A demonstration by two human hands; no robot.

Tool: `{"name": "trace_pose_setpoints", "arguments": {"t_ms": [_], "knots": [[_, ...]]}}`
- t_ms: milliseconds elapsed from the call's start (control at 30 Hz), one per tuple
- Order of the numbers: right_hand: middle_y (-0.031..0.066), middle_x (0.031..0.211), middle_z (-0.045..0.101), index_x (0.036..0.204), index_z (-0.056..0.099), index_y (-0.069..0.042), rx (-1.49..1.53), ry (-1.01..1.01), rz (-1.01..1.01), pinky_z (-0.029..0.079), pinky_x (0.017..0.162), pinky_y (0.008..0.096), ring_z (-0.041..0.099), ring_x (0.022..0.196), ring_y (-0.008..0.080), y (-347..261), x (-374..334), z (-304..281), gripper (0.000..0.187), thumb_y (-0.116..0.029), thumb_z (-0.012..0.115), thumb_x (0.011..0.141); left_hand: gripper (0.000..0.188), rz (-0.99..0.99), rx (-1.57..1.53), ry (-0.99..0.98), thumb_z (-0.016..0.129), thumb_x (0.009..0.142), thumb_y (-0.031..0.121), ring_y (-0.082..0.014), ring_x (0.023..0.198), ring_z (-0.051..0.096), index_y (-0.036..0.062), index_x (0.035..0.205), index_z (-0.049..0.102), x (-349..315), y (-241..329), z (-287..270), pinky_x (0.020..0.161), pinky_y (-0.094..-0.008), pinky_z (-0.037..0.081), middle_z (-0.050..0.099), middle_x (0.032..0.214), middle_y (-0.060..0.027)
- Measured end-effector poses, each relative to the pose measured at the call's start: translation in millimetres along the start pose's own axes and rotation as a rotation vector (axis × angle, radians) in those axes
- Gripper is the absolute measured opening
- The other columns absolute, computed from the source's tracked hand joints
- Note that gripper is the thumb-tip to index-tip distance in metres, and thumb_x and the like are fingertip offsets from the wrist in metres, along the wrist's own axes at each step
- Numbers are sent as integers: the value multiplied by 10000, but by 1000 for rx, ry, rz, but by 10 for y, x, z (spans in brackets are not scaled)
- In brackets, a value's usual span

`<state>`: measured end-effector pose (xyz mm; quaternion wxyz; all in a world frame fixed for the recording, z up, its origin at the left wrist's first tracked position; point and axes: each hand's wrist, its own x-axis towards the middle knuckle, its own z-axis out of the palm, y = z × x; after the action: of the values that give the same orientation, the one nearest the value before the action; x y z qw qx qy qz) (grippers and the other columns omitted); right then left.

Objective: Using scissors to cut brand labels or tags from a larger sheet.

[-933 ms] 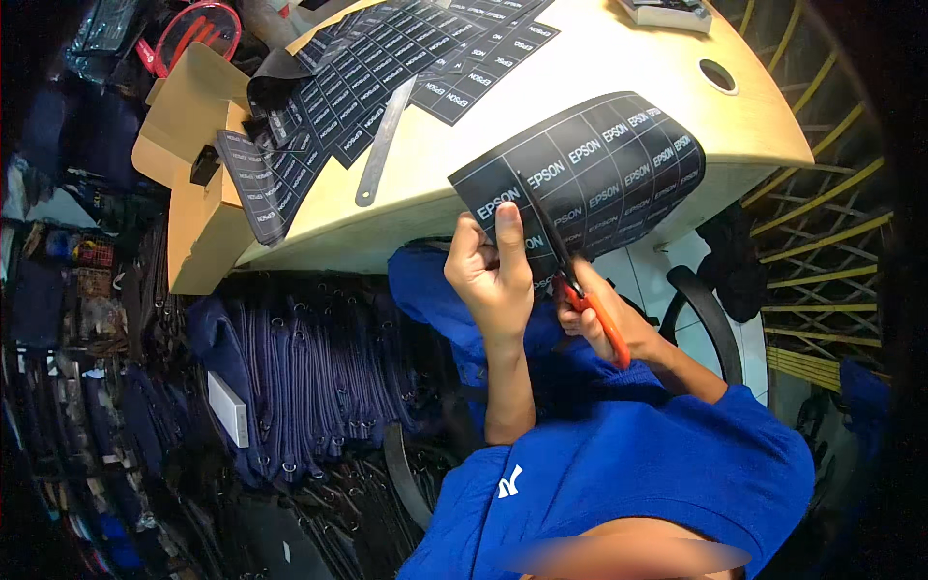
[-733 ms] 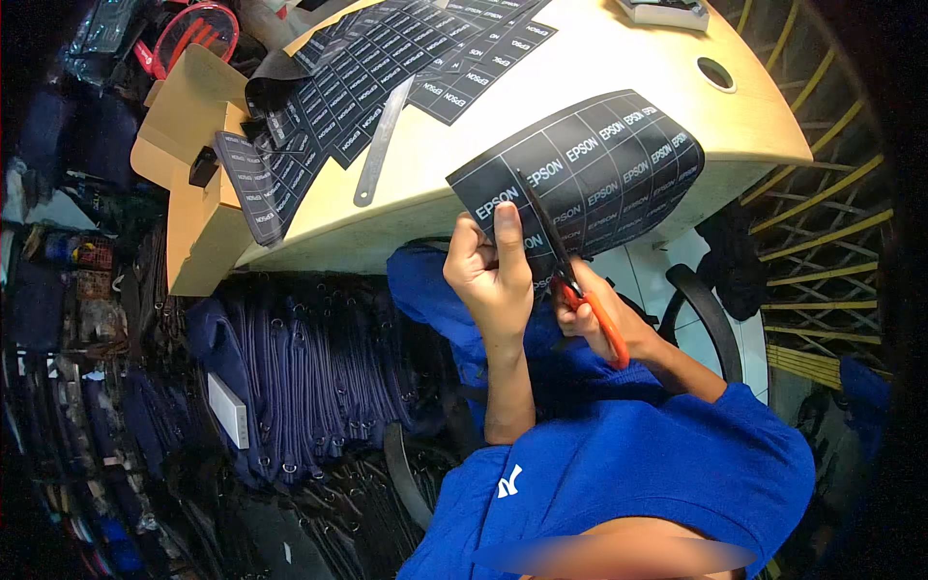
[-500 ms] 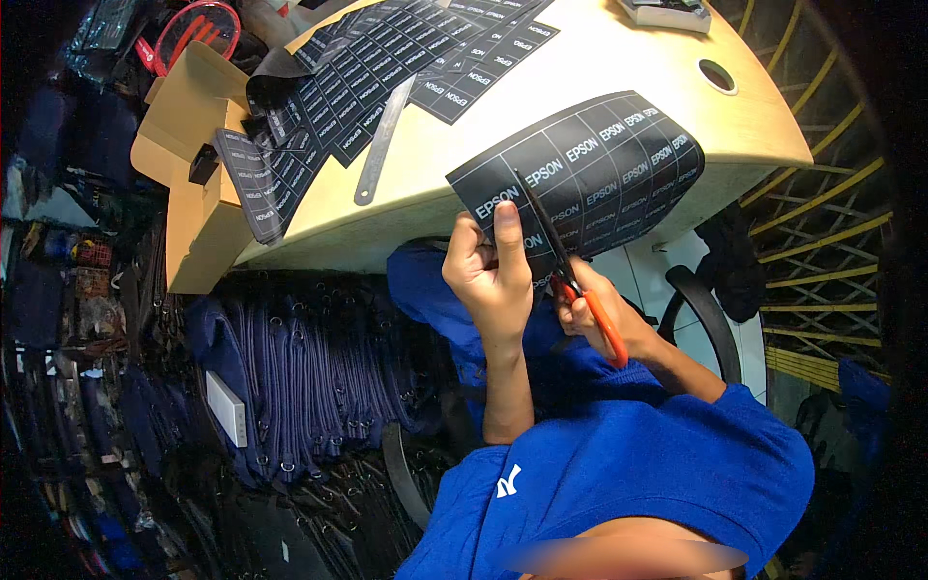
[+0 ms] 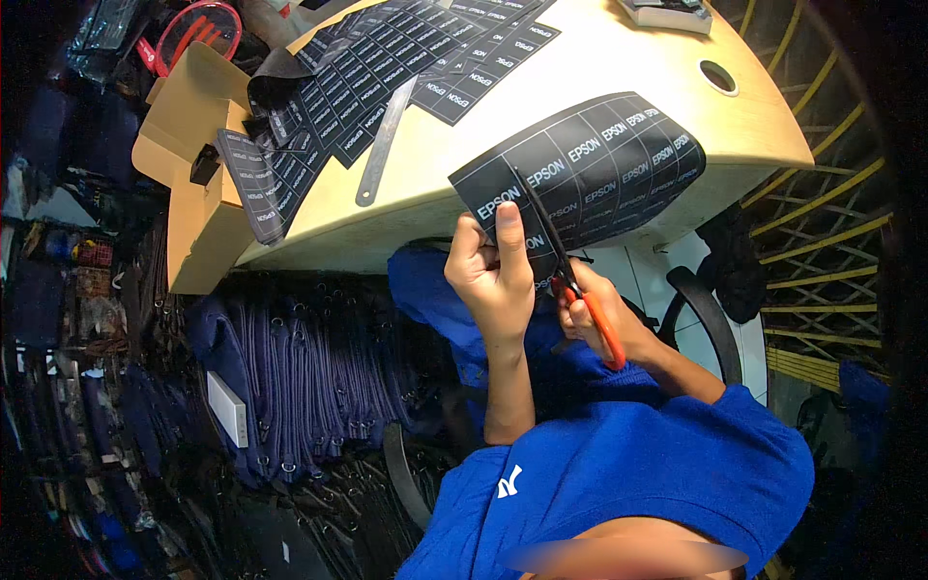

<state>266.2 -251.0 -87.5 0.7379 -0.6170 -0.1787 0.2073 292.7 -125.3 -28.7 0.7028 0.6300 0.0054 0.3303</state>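
My left hand (image 4: 493, 266) pinches the left edge of a black sheet (image 4: 590, 169) printed with pale words and grid lines, thumb on top. The sheet curves away to the right, over the table's near edge. In my right hand (image 4: 604, 309) is a pair of scissors (image 4: 607, 333) with orange-red handles and dark blades. Its blades lie along a grid line just right of my left thumb, pointing to the sheet's far edge. They look nearly closed; how far the cut runs I cannot make out.
On the pale wooden table (image 4: 638, 58) lie more printed black sheets (image 4: 377, 68) and a steel ruler (image 4: 387, 145). An open cardboard box (image 4: 198, 222) sits at its left end. Dark blue straps with metal rings (image 4: 309, 387) hang below. A yellow-barred folding gate (image 4: 822, 251) stands at right.
Very little differs. The scissor blades look slightly more closed along the sheet, and both hands with the sheet sit a touch further right.
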Motion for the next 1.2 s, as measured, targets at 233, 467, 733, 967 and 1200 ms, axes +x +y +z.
{"name": "trace_pose_setpoints", "arguments": {"t_ms": [233,467,733,967,1200], "knots": [[-31,637,392,916,413,-49,-51,11,10,301,457,214,358,530,52,4,-14,-37,695,-719,516,761,239,0,26,-10,597,922,162,35,527,338,54,740,487,6,-13,-25,452,-157,237,443,592,89],[59,660,389,817,419,-29,-240,-15,-82,358,536,323,401,598,157,-56,-34,-97,606,-631,474,862,252,9,-50,-8,621,908,173,34,527,312,61,727,486,125,59,-29,460,-152,219,425,603,96],[78,701,447,864,400,-9,-192,-88,-101,404,567,325,461,618,178,-77,-31,-70,706,-714,407,822,281,66,41,-2,623,907,171,37,524,293,70,694,471,105,-10,-49,457,-155,201,414,582,98],[81,734,456,872,403,-7,-227,-64,-135,408,569,322,467,644,175,-77,2,-63,764,-765,344,799,149,-35,6,-68,591,922,123,-15,708,426,36,817,530,-3,39,-29,658,-165,350,545,778,30],[70,726,427,859,410,-10,-203,-33,-102,392,570,311,442,653,163,-100,18,-28,786,-788,325,787,143,-42,33,-40,592,919,110,-22,734,444,29,821,527,-37,20,-28,675,-166,358,560,803,17]]}}
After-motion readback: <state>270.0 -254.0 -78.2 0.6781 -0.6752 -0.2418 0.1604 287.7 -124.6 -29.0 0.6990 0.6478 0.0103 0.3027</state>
